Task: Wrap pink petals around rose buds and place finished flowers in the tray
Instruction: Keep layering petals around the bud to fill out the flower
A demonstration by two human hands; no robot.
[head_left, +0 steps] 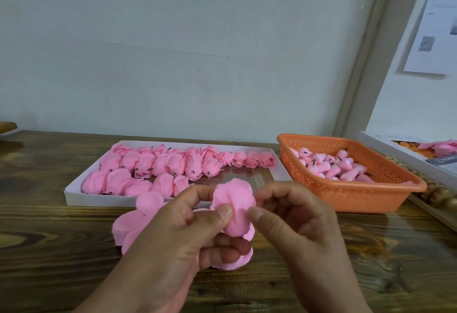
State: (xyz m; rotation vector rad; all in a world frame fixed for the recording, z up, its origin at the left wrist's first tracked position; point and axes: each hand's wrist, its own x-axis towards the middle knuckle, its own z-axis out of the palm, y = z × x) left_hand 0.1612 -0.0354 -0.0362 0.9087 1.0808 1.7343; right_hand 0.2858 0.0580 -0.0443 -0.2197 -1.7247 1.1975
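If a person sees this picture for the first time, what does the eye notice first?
First, the two hands in the foreground: the left hand and right hand pinch a pink flower between them. Behind them a white tray holds rows of finished pink roses. To its right an orange basket holds buds.

Materials and surface finishes at the flower-wrapping station.

The tabletop (61,226) is dark-stained wood with pronounced grain and a slight sheen. The pink petals (235,204) look matt, soft and foam-like, as do the finished flowers (173,162). Their tray (74,196) appears to be white matt cardboard. The basket (358,196) is orange perforated plastic, faintly glossy. The wall (173,53) is matt painted plaster; paper sheets (435,28) hang on it.
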